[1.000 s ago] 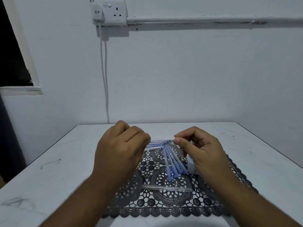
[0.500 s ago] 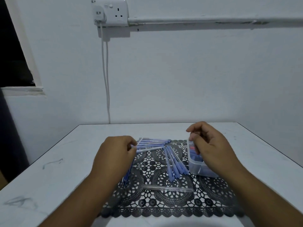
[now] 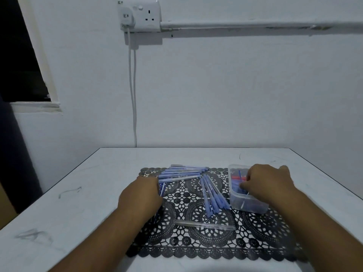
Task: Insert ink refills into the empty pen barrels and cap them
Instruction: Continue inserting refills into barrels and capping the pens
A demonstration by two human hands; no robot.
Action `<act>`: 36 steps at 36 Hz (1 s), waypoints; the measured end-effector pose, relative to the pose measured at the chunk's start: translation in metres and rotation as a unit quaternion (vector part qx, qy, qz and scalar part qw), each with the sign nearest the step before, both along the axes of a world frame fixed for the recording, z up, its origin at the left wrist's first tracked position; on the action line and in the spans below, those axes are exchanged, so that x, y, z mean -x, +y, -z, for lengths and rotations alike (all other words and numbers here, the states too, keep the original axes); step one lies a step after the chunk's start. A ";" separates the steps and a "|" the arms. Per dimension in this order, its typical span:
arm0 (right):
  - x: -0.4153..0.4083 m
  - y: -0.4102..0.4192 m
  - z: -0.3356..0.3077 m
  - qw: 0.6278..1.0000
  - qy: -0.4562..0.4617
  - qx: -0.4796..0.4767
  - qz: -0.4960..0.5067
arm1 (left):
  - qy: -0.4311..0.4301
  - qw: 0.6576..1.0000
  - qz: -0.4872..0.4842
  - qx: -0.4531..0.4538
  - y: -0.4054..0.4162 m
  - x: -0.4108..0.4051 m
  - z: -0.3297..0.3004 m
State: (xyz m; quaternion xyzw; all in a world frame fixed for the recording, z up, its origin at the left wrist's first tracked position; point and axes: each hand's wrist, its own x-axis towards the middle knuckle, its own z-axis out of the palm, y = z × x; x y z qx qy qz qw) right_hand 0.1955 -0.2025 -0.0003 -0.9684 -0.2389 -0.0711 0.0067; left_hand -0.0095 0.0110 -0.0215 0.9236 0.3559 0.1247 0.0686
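a white bench [image 3: 78, 193] carries a black lace mat [image 3: 196, 246] near its front edge. the left hand [image 3: 140, 197] rests at the mat's left edge, knuckles up, over a bundle of thin blue refills [image 3: 162, 188]; its fingers curl down around them, though how firmly they grip is hidden under the hand. just beyond it, toward the bench's far edge, lies a fan of finished pens [image 3: 182, 172] stacked side by side. a second cluster of blue capped pens [image 3: 213, 195] lies in the mat's middle, angled toward the front. one clear empty barrel [image 3: 204, 225] lies crosswise nearer the front edge. at the mat's right side sits a clear plastic tub [image 3: 245, 205] with red and blue pieces inside. the right hand [image 3: 269, 183] reaches into the tub, fingers bent down among the pieces; i cannot tell whether they hold anything.
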 end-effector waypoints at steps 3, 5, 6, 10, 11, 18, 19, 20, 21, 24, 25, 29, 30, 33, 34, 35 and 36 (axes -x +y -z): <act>0.002 0.005 -0.003 0.999 -0.008 0.051 -0.009 | -0.011 1.000 0.002 -0.027 -0.001 0.000 0.000; 0.004 0.008 -0.003 0.997 -0.021 0.070 -0.021 | -0.028 0.998 0.020 -0.051 -0.005 -0.001 -0.001; 0.005 0.008 -0.003 0.996 -0.026 0.076 -0.027 | -0.038 0.997 0.039 -0.055 -0.008 -0.002 -0.002; 0.003 0.009 -0.001 0.996 -0.025 0.079 -0.037 | -0.053 0.977 0.204 -0.013 -0.028 -0.002 -0.007; 0.002 0.010 -0.001 0.996 -0.021 0.075 -0.038 | -0.040 0.967 0.253 0.008 -0.034 -0.001 -0.007; -0.003 0.010 0.004 0.996 -0.019 0.069 -0.050 | 0.055 0.917 0.394 -0.033 -0.048 -0.002 0.001; -0.002 0.010 0.004 0.996 -0.016 0.074 -0.053 | 0.056 0.916 0.396 -0.041 -0.048 -0.003 0.002; -0.002 0.009 0.003 0.995 -0.009 0.077 -0.056 | 0.057 0.914 0.399 -0.047 -0.047 -0.003 0.003; -0.002 0.010 0.002 0.995 -0.002 0.077 -0.059 | 0.057 0.913 0.401 -0.051 -0.047 -0.004 0.004; 0.000 0.011 0.002 0.995 0.026 0.074 -0.067 | 0.056 0.910 0.407 -0.049 -0.047 -0.004 0.003; 0.000 0.012 0.002 0.994 0.032 0.073 -0.068 | 0.056 0.910 0.409 -0.048 -0.047 -0.004 0.003; -0.002 0.010 0.002 0.997 0.016 0.043 -0.055 | 0.055 0.906 0.417 -0.052 -0.047 -0.004 0.005; -0.002 0.009 0.001 0.998 0.010 0.031 -0.047 | 0.053 0.907 0.416 -0.050 -0.046 -0.004 0.005; -0.002 0.005 -0.004 0.999 0.020 -0.026 -0.029 | 0.031 0.911 0.409 -0.037 -0.042 -0.003 0.002; -0.002 0.004 -0.005 0.998 0.024 -0.054 -0.027 | 0.016 0.914 0.403 -0.033 -0.041 -0.002 0.000; -0.001 0.002 -0.006 0.996 0.026 -0.085 -0.030 | -0.004 0.918 0.396 -0.026 -0.040 0.000 -0.001; 0.000 0.001 -0.006 0.992 0.025 -0.120 -0.038 | -0.030 0.923 0.383 -0.016 -0.039 0.002 -0.002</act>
